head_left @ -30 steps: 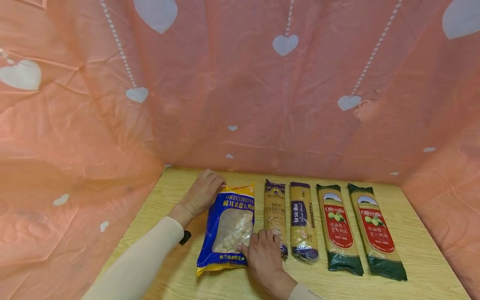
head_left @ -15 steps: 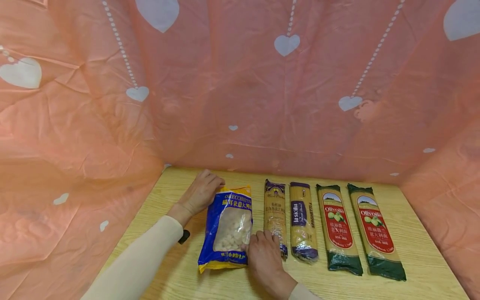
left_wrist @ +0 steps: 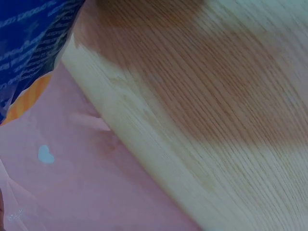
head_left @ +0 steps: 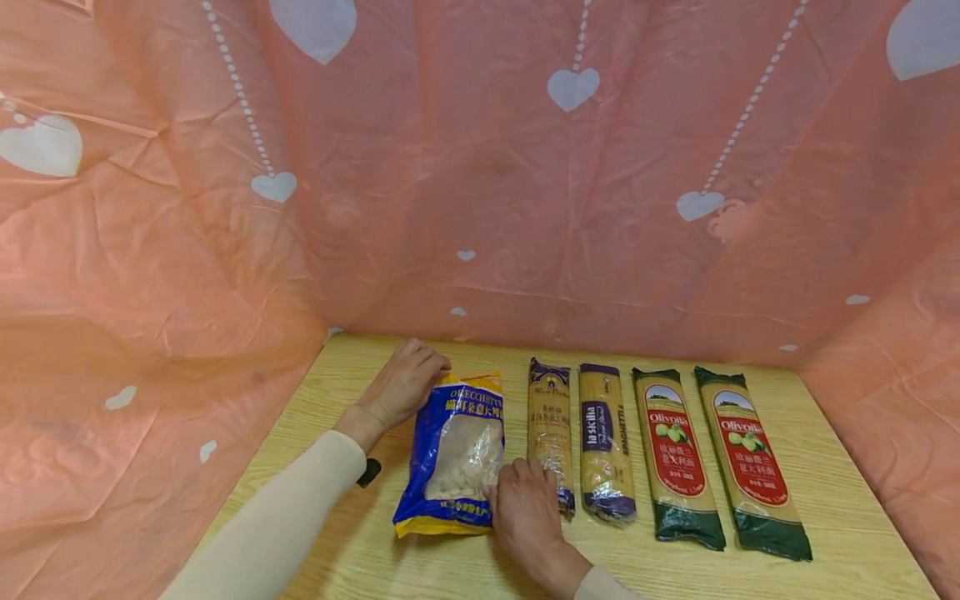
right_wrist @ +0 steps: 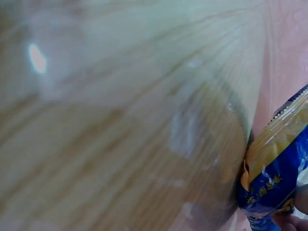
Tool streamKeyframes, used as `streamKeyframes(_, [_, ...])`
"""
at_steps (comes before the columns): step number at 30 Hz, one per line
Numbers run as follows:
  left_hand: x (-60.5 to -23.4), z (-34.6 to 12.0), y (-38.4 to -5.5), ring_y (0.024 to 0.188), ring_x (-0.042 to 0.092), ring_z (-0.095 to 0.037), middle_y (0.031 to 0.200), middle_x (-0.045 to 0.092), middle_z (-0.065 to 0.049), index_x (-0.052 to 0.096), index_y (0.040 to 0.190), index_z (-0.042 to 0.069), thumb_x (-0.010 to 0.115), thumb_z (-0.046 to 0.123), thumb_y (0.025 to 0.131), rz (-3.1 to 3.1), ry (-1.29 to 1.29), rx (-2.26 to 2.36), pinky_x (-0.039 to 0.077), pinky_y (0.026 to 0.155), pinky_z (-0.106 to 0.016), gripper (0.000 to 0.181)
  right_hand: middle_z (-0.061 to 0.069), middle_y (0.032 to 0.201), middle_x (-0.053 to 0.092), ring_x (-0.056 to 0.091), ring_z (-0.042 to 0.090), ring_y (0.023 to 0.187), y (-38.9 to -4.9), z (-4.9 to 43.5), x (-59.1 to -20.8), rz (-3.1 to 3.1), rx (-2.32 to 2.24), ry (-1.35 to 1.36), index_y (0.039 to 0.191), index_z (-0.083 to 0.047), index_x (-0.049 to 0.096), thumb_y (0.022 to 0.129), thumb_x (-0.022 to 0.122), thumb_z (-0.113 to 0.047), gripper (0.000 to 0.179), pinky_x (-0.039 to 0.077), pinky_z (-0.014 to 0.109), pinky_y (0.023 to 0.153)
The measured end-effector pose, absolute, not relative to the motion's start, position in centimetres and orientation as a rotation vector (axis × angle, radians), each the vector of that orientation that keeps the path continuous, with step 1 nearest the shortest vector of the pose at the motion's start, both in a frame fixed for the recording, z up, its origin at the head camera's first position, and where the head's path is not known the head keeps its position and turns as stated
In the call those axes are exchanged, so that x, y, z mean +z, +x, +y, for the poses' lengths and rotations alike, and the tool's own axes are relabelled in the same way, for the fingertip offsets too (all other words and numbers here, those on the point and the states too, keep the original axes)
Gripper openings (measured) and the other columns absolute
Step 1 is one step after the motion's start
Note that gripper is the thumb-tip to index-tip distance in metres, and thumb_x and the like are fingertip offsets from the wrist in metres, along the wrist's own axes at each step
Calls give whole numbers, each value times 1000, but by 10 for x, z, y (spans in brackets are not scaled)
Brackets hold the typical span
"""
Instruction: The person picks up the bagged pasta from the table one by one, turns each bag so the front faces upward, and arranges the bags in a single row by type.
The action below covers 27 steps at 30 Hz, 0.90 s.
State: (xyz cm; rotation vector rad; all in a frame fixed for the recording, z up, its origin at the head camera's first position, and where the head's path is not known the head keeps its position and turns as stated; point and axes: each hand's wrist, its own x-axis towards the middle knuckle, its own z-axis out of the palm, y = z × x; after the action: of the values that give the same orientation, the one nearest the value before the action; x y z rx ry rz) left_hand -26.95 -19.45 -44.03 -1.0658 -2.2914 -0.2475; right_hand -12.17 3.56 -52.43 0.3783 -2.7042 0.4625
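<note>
In the head view a blue and yellow bag of orecchiette pasta (head_left: 463, 458) lies on the table's left part, its clear window showing pale pieces. My left hand (head_left: 401, 383) grips its upper left corner, with the fingertips hidden behind the bag. Low on the opposite edge, my right hand (head_left: 527, 512) holds the bag between thumb and fingers. That hand overlaps the foot of a slim spaghetti pack (head_left: 550, 417) in the view. The left wrist view catches the bag's blue side (left_wrist: 31, 43); the right wrist view has its yellow and blue end (right_wrist: 274, 168) beside the fingertips.
Right of the slim pack lie a purple-banded spaghetti pack (head_left: 606, 450) and two green-ended spaghetti packs, one nearer (head_left: 678, 458) and one farthest right (head_left: 752, 462). All are on the wooden table (head_left: 360, 567). Pink heart-patterned sheeting (head_left: 480, 183) surrounds the table's back and sides.
The orecchiette bag has shifted slightly left, and its lower edge sits a little farther from me. Both hands stay nearly in place, and the spaghetti packs have not moved.
</note>
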Motion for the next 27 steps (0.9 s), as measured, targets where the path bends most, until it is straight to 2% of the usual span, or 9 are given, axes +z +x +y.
streamKeyframes(10, [-439, -200, -265, 95, 60, -24, 98, 74, -3, 74, 105, 9, 71, 10, 101, -2364, -1042, -244, 51, 89, -40, 5, 1, 74, 54, 49, 22, 76, -124, 35, -521, -2670, 361, 418, 73, -12, 55, 90, 81, -25, 34, 34, 37, 69])
streamKeyframes(19, [-439, -199, -268, 97, 61, -25, 100, 75, -4, 74, 108, 7, 70, 8, 101, -2364, -1049, -226, 52, 90, -40, 8, -1, 74, 39, 36, 19, 74, -126, 40, -525, -2608, 266, 518, 75, -13, 45, 95, 75, -22, 37, 27, 33, 71])
streamKeyframes(21, [-439, -200, -270, 98, 61, -25, 101, 75, -6, 74, 110, 6, 69, 3, 100, -2357, -1057, -210, 52, 90, -40, 11, -1, 73, 35, 32, 18, 73, -128, 43, -525, -2547, 224, 560, 74, -13, 42, 97, 70, -21, 37, 27, 32, 71])
streamKeyframes(24, [-442, -203, -274, 97, 61, -28, 100, 73, -8, 74, 116, 2, 66, -5, 96, -2337, -1067, -175, 52, 89, -41, 22, 0, 72, 32, 31, 19, 71, -132, 50, -523, -2410, 141, 610, 72, -13, 38, 102, 52, -13, 32, 27, 32, 69])
streamKeyframes(27, [-444, -206, -278, 93, 56, -30, 97, 68, -10, 72, 120, -1, 62, -7, 94, -2351, -1051, -109, 49, 85, -42, 29, 3, 72, 34, 36, 23, 70, -135, 55, -517, -2280, 74, 621, 72, -10, 39, 102, 37, -12, 30, 29, 35, 67])
